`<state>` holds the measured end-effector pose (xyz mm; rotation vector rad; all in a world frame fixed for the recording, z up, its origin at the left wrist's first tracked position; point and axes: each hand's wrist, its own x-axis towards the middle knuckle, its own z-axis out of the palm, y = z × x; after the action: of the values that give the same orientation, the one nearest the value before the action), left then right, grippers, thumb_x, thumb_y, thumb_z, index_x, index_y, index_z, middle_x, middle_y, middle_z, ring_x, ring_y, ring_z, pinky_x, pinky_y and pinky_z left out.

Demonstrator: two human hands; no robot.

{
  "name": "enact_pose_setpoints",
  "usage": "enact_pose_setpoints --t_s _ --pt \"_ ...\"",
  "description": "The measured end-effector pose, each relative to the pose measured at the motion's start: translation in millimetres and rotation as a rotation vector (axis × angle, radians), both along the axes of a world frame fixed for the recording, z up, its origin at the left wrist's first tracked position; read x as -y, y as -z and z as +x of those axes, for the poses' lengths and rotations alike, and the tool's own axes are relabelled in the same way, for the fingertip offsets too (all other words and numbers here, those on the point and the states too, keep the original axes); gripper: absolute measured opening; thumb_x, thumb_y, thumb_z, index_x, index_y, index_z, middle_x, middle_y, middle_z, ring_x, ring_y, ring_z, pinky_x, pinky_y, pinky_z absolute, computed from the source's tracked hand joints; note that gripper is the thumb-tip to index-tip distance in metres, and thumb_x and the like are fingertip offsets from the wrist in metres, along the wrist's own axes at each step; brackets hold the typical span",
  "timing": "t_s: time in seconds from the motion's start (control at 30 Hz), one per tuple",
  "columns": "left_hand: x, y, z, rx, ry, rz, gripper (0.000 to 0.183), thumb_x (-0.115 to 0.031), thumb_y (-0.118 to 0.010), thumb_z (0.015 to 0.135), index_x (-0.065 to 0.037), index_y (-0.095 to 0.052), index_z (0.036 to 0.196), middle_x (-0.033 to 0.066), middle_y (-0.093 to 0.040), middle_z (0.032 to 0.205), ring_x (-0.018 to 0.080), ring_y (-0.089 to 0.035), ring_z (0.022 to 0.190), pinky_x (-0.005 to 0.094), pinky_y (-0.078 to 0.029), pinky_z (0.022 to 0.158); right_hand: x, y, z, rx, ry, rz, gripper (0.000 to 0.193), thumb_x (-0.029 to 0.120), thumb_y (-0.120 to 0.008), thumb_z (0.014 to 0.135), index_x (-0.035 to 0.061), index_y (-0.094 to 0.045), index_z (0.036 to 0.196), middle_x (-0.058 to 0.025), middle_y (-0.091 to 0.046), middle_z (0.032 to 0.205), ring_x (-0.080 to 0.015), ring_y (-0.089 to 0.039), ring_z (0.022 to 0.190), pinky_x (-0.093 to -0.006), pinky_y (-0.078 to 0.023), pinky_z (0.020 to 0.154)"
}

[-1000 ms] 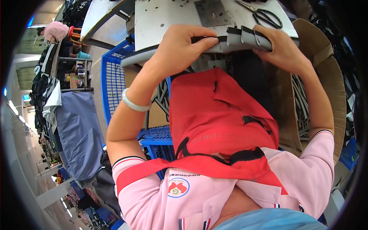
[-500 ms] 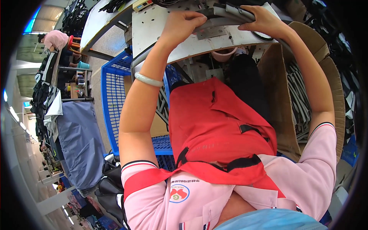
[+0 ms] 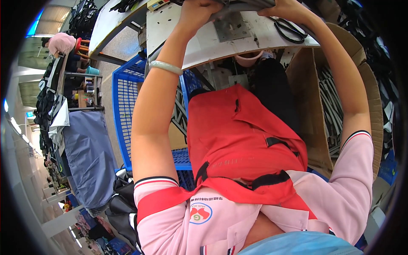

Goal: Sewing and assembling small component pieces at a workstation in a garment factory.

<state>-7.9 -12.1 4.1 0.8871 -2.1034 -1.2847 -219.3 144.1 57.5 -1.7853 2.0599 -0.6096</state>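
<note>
At the top edge of the view, a grey padded strip (image 3: 244, 6) stretches between my two hands over the white worktable (image 3: 193, 46). My left hand (image 3: 199, 12) is closed round its left part, fingers curled and partly cut off by the edge of the picture. My right hand (image 3: 288, 10) grips the right part, its thumb beneath and its other fingers partly out of view. A metal plate (image 3: 231, 27) is set in the tabletop below the strip. Near my right wrist lies a black looped thing (image 3: 291, 32), perhaps scissors handles.
A blue plastic basket (image 3: 123, 112) stands to the left of my lap. On the right, a cardboard box (image 3: 304, 106) holds many grey strips (image 3: 331, 104). A pink bowl (image 3: 247, 60) sits under the table. Far left, another person (image 3: 62, 43) sits bent over.
Both hands have moved up and away with the grey strip, partly leaving the view. More of the metal plate and the black looped thing now shows.
</note>
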Motion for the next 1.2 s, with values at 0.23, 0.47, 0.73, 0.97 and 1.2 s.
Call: enact_pose_setpoints --t_s 0.23,0.47,0.73,0.97,1.2 --pt "-29.3 -32.3 30.4 -0.010 -0.092 -0.229 0.020 -0.018 -0.066 0.090 0.000 -0.074 0.093 0.0044 -0.066 0.070 0.0091 -0.053 0.059 0.0261 -0.043 0.054 -47.0 2.6 10.5 -0.037 0.110 -0.183 0.068 0.036 -0.078 0.074 -0.0083 -0.057 0.121 -0.0271 -0.067 0.101 -0.0335 -0.066 0.092 -0.0395 -0.051 0.080" --pt "-71.0 17.3 16.4 -0.008 0.243 -0.581 0.022 -0.019 -0.062 0.092 0.001 -0.066 0.086 0.0064 -0.065 0.072 0.0153 -0.060 0.064 0.0273 -0.046 0.056 -82.4 77.4 141.8 -0.468 -0.682 -0.584 0.014 0.011 -0.059 0.075 0.0038 -0.059 0.088 -0.0124 -0.054 0.130 -0.0270 -0.049 0.125 -0.0363 -0.041 0.104" --pt "-88.8 28.5 36.7 0.132 0.407 0.116 0.039 -0.026 -0.059 0.096 0.001 -0.056 0.124 0.0090 -0.068 0.104 0.0102 -0.061 0.088 0.0230 -0.048 0.079 -65.7 79.6 118.7 -0.450 -0.509 -0.300 0.026 0.009 -0.068 0.068 0.0040 -0.065 0.094 -0.0129 -0.064 0.089 -0.0320 -0.060 0.097 -0.0402 -0.047 0.087" --pt "-96.7 16.0 105.2 0.365 0.398 0.403 0.039 -0.036 -0.058 0.096 0.001 -0.069 0.099 0.0047 -0.071 0.077 0.0134 -0.065 0.071 0.0279 -0.051 0.071 -98.4 38.2 28.2 -0.050 -0.065 -0.092 0.056 0.021 -0.075 0.077 -0.0049 -0.055 0.122 -0.0187 -0.062 0.114 -0.0264 -0.060 0.105 -0.0338 -0.044 0.093" --pt "-76.6 -23.5 67.9 0.150 0.163 -0.290 0.036 -0.030 -0.066 0.086 0.000 -0.071 0.106 0.0058 -0.066 0.067 0.0113 -0.062 0.061 0.0266 -0.049 0.061 -63.7 3.8 -9.2 0.185 -0.029 0.030 0.040 0.025 -0.074 0.077 -0.0029 -0.062 0.104 -0.0066 -0.063 0.084 -0.0122 -0.058 0.078 -0.0293 -0.048 0.072"
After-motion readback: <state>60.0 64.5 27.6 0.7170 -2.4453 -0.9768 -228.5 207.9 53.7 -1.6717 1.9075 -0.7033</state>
